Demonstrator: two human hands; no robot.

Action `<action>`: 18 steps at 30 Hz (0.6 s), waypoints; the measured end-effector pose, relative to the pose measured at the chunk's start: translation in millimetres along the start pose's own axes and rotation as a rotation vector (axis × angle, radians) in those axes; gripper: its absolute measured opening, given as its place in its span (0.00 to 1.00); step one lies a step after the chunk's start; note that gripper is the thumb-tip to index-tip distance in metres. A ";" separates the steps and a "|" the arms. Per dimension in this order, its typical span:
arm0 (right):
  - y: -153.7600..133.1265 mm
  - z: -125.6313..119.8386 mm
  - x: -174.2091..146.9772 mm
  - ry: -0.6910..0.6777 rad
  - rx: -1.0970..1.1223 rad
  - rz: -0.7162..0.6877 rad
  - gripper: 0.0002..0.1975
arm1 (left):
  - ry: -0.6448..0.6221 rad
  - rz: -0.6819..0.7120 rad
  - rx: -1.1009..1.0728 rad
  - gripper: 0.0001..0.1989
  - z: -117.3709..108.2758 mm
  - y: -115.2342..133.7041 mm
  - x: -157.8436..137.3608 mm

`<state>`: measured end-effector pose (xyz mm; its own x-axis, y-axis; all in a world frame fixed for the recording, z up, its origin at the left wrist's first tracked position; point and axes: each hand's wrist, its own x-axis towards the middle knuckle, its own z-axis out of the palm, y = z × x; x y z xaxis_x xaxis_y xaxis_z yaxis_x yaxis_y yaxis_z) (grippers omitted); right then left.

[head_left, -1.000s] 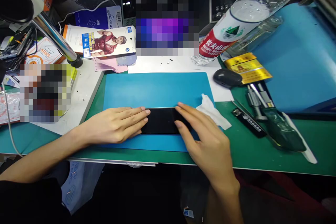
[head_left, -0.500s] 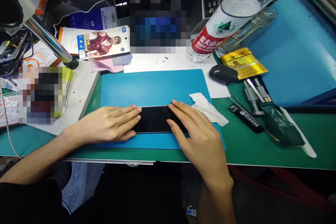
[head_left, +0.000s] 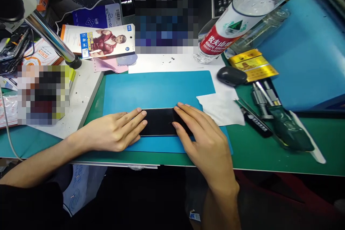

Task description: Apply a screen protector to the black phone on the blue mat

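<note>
The clearest change is in the tissue [head_left: 223, 109]: half a second ago it lay narrow and bunched beside the right hand [head_left: 207, 142]; now it spreads broader, its right end just by the lighter [head_left: 257, 124]. One part lies over the right edge of the blue mat [head_left: 159, 86], the rest beyond it.

The phone [head_left: 157, 122], a dark slab, lies lengthwise across the near part of the mat, on the green bench [head_left: 283, 163]. The left hand [head_left: 115, 131] covers its left end, fingers extended and close together. The right hand arches over the other end, fingertips at the far edge and thumb on the dark face. The hands stand apart, the middle of the phone bare between them. Whether they clamp it or only rest on it, I cannot tell.

Their hold looks much as before, so I judge the phone is being kept steady.
</note>
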<state>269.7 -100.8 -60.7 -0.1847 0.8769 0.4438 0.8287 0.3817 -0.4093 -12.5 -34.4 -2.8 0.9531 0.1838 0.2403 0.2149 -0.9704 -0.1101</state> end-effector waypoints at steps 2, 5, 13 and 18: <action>0.1 0.1 -0.3 0.000 -0.001 -0.001 0.24 | -0.003 0.029 0.053 0.19 -0.4 0.7 1.4; 0.2 0.1 -0.4 -0.001 -0.005 -0.005 0.24 | -0.001 0.051 0.087 0.19 0.2 1.1 2.2; -0.8 -0.2 0.2 0.005 -0.005 -0.008 0.23 | 0.009 0.007 0.026 0.20 3.3 2.0 -1.2; -0.8 -0.2 0.5 0.003 -0.001 0.001 0.23 | 0.013 0.019 0.046 0.19 1.9 1.9 0.7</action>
<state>269.0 -100.7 -59.9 -0.1824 0.8761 0.4463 0.8293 0.3810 -0.4089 -11.0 -35.8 -4.7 0.9543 0.1626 0.2505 0.2062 -0.9656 -0.1587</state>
